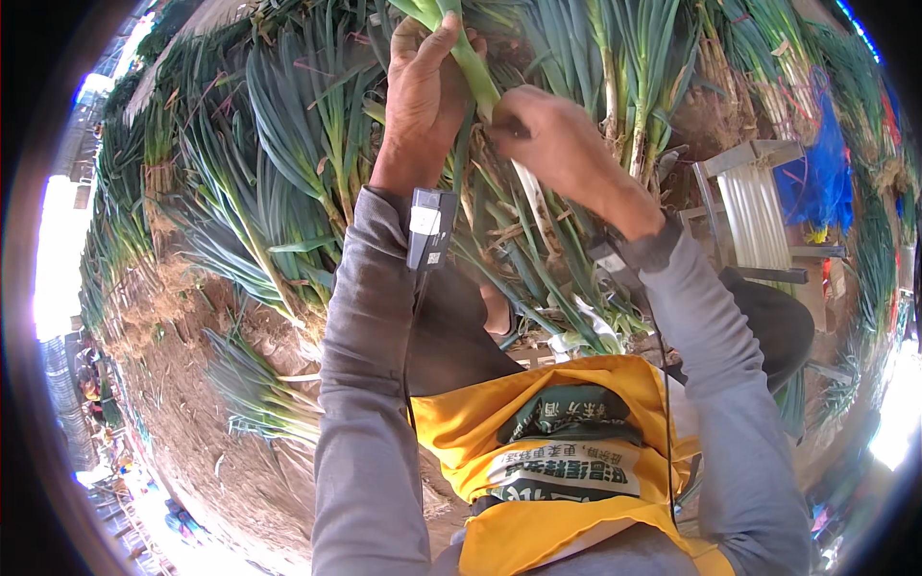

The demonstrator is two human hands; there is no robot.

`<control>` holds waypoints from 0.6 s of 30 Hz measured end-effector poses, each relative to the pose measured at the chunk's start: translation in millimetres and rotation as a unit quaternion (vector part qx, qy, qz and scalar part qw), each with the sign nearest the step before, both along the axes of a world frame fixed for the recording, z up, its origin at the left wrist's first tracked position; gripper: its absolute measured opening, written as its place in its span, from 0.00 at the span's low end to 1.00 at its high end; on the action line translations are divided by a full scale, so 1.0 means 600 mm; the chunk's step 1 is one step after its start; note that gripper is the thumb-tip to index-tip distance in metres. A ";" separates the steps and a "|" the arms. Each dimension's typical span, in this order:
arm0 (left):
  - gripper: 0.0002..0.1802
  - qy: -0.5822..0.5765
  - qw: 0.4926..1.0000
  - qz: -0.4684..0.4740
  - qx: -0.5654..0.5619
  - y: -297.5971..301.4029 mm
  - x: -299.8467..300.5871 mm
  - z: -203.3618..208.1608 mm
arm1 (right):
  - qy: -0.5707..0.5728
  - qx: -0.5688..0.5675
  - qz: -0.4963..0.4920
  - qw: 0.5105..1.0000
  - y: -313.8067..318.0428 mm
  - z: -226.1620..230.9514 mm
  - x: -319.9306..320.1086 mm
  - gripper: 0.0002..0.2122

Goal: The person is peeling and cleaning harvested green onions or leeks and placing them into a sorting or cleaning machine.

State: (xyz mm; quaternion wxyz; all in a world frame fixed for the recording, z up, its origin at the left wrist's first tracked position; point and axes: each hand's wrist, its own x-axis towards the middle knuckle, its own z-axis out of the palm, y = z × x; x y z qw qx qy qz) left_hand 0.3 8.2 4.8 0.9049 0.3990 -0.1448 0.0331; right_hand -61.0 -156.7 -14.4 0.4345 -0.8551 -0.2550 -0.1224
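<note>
A large green onion (473, 69) slants down from the top edge, its green part wrapped by the closed fingers of my left hand (423, 91). My right hand (562, 144) is slightly blurred and curled closed around the same green onion lower down, with thumb and fingers pinched at it. A white stalk (534, 202) shows below my right hand; whether it belongs to the held plant I cannot tell. Loose green onions and torn leaves (509, 226) lie beneath both hands.
Bundles of green onions (288, 125) stretch across the far side, with more leaning at the right. A small separate bunch (264, 389) lies on the dirt floor at left. A metal-framed stool (754, 206) and blue plastic (816, 168) are at right. I wear a yellow apron (567, 384).
</note>
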 end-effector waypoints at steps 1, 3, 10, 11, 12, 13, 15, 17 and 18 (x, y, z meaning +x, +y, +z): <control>0.10 0.001 1.000 0.001 0.001 0.004 -0.003 -0.001 | -0.126 -0.073 0.010 0.989 0.002 0.000 -0.011 0.07; 0.11 0.091 0.992 0.059 0.063 0.014 -0.008 -0.007 | -0.116 -0.095 0.023 0.988 0.004 -0.002 -0.027 0.06; 0.12 0.022 0.999 0.024 0.041 0.004 0.016 -0.004 | 0.019 0.076 -0.022 0.997 0.000 -0.015 -0.011 0.12; 0.11 0.038 0.996 0.065 0.041 -0.006 0.014 -0.002 | -0.005 0.044 -0.025 0.999 -0.001 -0.014 -0.011 0.11; 0.11 0.043 0.996 0.065 0.040 -0.017 0.015 -0.001 | -0.027 0.012 -0.033 0.999 -0.002 -0.012 -0.014 0.11; 0.15 0.046 0.991 0.124 0.016 -0.023 0.016 0.003 | -0.026 0.010 -0.024 0.999 -0.005 -0.008 -0.020 0.11; 0.20 0.054 0.981 0.187 -0.006 -0.018 0.016 0.007 | -0.033 0.018 0.083 0.996 -0.017 0.002 -0.046 0.09; 0.17 0.078 0.978 0.191 -0.018 0.016 0.018 0.009 | 0.034 0.090 0.135 0.986 -0.045 0.016 -0.080 0.07; 0.15 0.078 0.976 0.200 -0.041 0.026 0.023 0.006 | 0.169 0.132 0.123 0.969 -0.062 0.023 -0.095 0.07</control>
